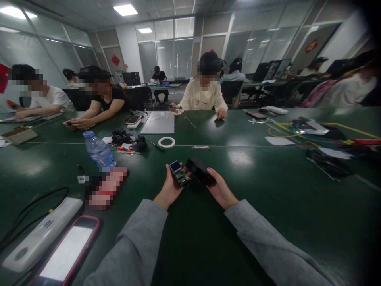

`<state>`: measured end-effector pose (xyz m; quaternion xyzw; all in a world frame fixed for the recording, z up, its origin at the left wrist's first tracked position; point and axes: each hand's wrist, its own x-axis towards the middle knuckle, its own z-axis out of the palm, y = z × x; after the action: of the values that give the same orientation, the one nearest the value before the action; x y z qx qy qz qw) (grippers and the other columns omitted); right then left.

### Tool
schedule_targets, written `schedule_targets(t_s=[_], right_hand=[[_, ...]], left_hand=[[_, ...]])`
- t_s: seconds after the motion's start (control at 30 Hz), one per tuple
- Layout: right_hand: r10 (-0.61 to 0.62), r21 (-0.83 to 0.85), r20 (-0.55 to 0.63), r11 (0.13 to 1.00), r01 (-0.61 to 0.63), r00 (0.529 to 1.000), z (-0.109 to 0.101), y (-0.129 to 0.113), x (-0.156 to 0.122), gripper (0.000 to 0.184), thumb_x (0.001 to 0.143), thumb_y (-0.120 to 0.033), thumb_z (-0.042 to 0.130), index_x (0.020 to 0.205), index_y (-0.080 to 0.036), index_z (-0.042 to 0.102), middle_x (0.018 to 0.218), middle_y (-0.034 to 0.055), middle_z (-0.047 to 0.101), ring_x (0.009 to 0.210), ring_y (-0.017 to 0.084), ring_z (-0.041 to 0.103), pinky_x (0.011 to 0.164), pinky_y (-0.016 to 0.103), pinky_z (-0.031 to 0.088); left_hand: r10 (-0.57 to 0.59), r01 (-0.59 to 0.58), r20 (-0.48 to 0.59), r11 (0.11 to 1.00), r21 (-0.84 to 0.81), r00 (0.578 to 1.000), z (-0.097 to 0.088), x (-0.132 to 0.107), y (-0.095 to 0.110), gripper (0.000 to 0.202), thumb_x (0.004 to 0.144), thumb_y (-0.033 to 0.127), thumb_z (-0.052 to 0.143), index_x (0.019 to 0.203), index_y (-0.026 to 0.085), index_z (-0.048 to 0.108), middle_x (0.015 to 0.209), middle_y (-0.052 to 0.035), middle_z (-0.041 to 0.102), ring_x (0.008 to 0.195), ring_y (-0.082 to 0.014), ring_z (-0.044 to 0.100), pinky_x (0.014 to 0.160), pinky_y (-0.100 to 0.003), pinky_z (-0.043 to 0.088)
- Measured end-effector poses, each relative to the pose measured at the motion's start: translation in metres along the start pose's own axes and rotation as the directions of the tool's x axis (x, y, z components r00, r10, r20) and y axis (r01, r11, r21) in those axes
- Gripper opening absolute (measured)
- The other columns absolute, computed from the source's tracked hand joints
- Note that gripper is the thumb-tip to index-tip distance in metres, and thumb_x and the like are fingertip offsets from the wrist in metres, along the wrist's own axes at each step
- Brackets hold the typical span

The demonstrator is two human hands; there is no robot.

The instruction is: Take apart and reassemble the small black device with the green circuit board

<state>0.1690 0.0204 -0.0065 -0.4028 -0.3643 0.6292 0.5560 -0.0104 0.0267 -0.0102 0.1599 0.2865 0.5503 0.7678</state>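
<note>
In my left hand (pixel 169 188) lies a green circuit board (pixel 182 178) with a small dark screen (pixel 175 166) at its upper end. My fingers are closed around the board's edges. A black plastic case (pixel 200 171), box-shaped, is gripped in my right hand (pixel 220 186), thumb on its top side. Board and case are held side by side above the green table (pixel 193 238), the case just right of the board. Whether the two touch, I cannot tell. The underside of the case is hidden.
Left of me are a water bottle (pixel 99 151), a pink phone (pixel 108 188), a white power strip-like bar (pixel 44 234) and a lit phone (pixel 67 254). Ahead lie a white ring (pixel 166 142), black cables (pixel 122 137) and a grey mat (pixel 157 123). A person (pixel 205 93) sits opposite.
</note>
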Motion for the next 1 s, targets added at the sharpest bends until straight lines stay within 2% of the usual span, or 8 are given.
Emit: schedule_targets(t_s=[0.1,0.2,0.27,0.43,0.53,0.63,0.77,1.0], right_hand=[[-0.011,-0.062,0.082,0.998,0.016,0.997,-0.002,0.001,0.0,0.051,0.07,-0.043,0.075,0.113,-0.021,0.058,0.11,0.0057,0.063,0.102,0.022,0.061,0.091,0.037,0.051],[-0.028,-0.104,0.051,0.994,0.033,0.998,-0.005,0.005,0.002,0.059,0.065,-0.037,0.08,0.116,-0.021,0.056,0.11,0.0054,0.063,0.101,0.021,0.061,0.091,0.035,0.05],[-0.043,-0.143,0.033,0.989,0.048,0.999,-0.008,0.008,0.003,0.058,0.066,-0.038,0.08,0.116,-0.021,0.055,0.11,0.0046,0.062,0.101,0.02,0.06,0.091,0.035,0.05],[-0.14,-0.292,0.015,0.946,0.138,0.99,-0.007,0.012,0.002,0.046,0.078,-0.05,0.066,0.113,-0.021,0.057,0.112,0.0045,0.062,0.105,0.021,0.058,0.095,0.037,0.046],[-0.218,-0.357,0.036,0.908,0.217,0.975,-0.005,0.013,0.0,0.046,0.083,-0.052,0.061,0.117,-0.023,0.054,0.116,0.004,0.06,0.107,0.02,0.057,0.097,0.036,0.045],[-0.243,-0.408,0.043,0.881,0.239,0.969,-0.005,0.013,0.0,0.046,0.086,-0.055,0.054,0.121,-0.024,0.054,0.119,0.0041,0.059,0.108,0.02,0.057,0.097,0.036,0.045],[-0.319,-0.544,0.046,0.787,0.291,0.947,-0.01,0.014,0.002,0.047,0.09,-0.056,0.046,0.119,-0.022,0.058,0.121,0.0046,0.059,0.115,0.022,0.053,0.103,0.038,0.038],[-0.338,-0.698,0.051,0.661,0.275,0.94,-0.015,0.018,0.005,0.048,0.093,-0.053,0.038,0.12,-0.019,0.058,0.114,0.0081,0.061,0.109,0.023,0.055,0.098,0.04,0.04]], left_hand=[[0.002,-0.002,0.008,1.0,-0.029,1.0,-0.003,0.002,0.0,0.064,0.081,0.071,0.04,0.121,0.023,0.055,0.133,-0.0093,0.054,0.109,-0.0248,0.061,0.09,-0.039,0.05],[-0.001,0.001,-0.003,0.999,-0.054,1.0,-0.004,0.003,0.0,0.065,0.08,0.07,0.042,0.121,0.023,0.055,0.132,-0.0095,0.055,0.108,-0.0251,0.061,0.09,-0.04,0.05],[-0.005,0.004,-0.009,0.998,-0.063,1.0,-0.004,0.003,0.0,0.064,0.08,0.07,0.042,0.121,0.022,0.055,0.131,-0.0095,0.056,0.107,-0.0249,0.062,0.09,-0.039,0.05],[0.0,0.006,0.051,0.992,-0.123,0.999,-0.004,0.0,0.001,0.062,0.082,0.068,0.043,0.119,0.02,0.055,0.133,-0.0105,0.055,0.112,-0.024,0.059,0.091,-0.036,0.05],[-0.001,0.011,0.071,0.99,-0.139,0.998,-0.004,-0.001,0.002,0.063,0.082,0.068,0.042,0.119,0.019,0.055,0.135,-0.0115,0.054,0.115,-0.0253,0.058,0.092,-0.037,0.049],[-0.005,0.014,0.069,0.992,-0.128,0.998,-0.002,-0.003,0.003,0.062,0.083,0.068,0.041,0.119,0.02,0.055,0.136,-0.0116,0.053,0.118,-0.026,0.056,0.093,-0.039,0.049],[-0.011,0.018,0.054,0.992,-0.124,0.999,0.0,-0.004,0.005,0.059,0.085,0.065,0.038,0.12,0.02,0.054,0.137,-0.0111,0.053,0.12,-0.0264,0.055,0.095,-0.042,0.047],[-0.003,0.008,0.035,0.991,-0.136,0.999,0.0,-0.004,0.007,0.057,0.086,0.063,0.037,0.12,0.02,0.055,0.138,-0.0108,0.051,0.121,-0.0278,0.054,0.096,-0.044,0.047]])
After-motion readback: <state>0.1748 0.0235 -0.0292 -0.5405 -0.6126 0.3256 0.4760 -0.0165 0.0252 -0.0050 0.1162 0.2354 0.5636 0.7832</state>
